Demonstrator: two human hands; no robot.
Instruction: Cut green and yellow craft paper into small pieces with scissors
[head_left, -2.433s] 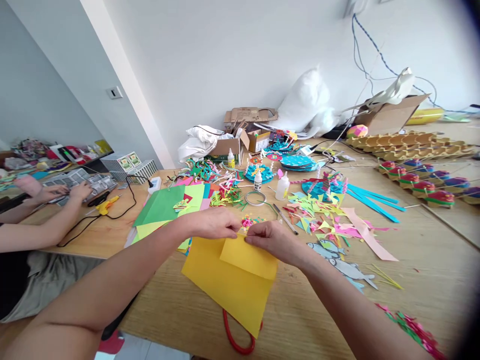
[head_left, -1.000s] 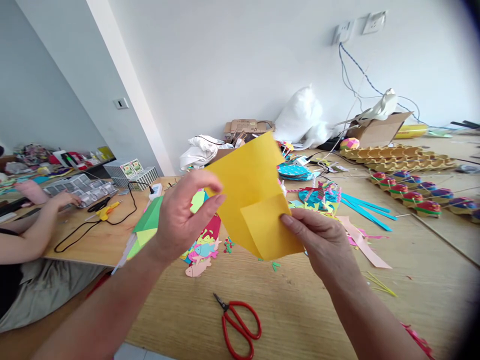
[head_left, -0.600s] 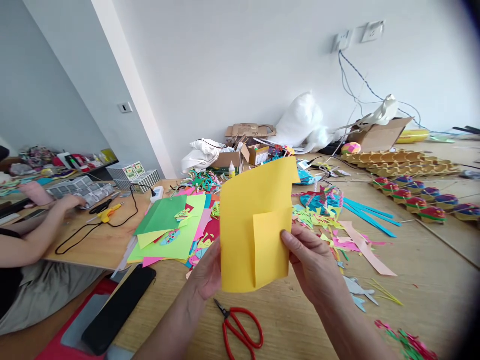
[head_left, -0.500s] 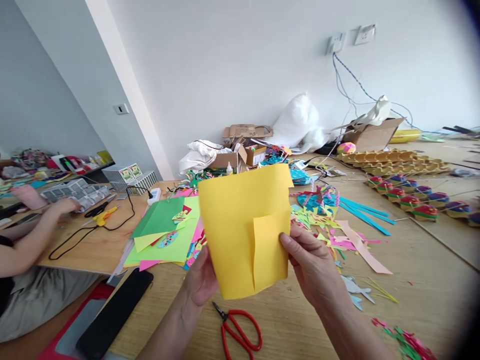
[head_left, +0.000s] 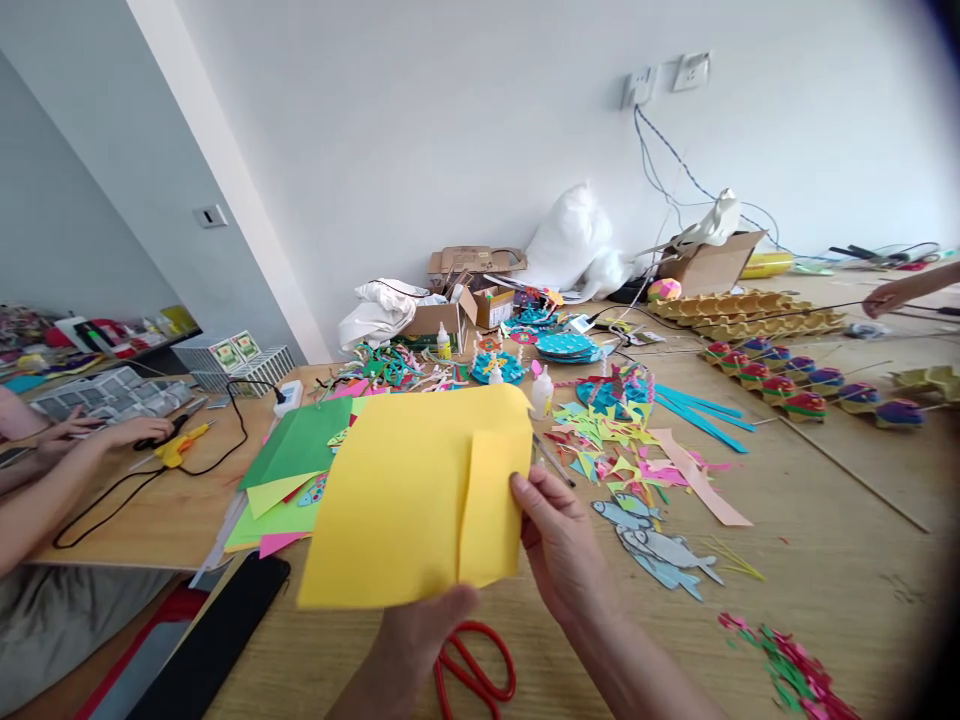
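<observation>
A yellow sheet of paper (head_left: 397,490) is held up over the table, with a narrower yellow strip (head_left: 491,510) lying against its right side. My right hand (head_left: 559,535) pinches the right edge, thumb on the strip. At the bottom edge, my left hand (head_left: 420,630) grips the sheet with its thumb in front; its other fingers are hidden behind the paper. Red-handled scissors (head_left: 491,690) lie on the table below, partly covered by my left hand.
Green paper sheets (head_left: 296,445) lie at left, near a black phone-like slab (head_left: 217,640). Grey fish cutouts (head_left: 660,550) and paper scraps (head_left: 607,430) lie right. Painted egg-carton pieces (head_left: 802,380) stand farther right. A co-worker's hand (head_left: 139,432) works at left; another person's hand (head_left: 889,298) reaches in at right.
My left hand has moved from the sheet's left edge to its bottom edge. The paper has shifted left and tilted. A person's hand has appeared at far right.
</observation>
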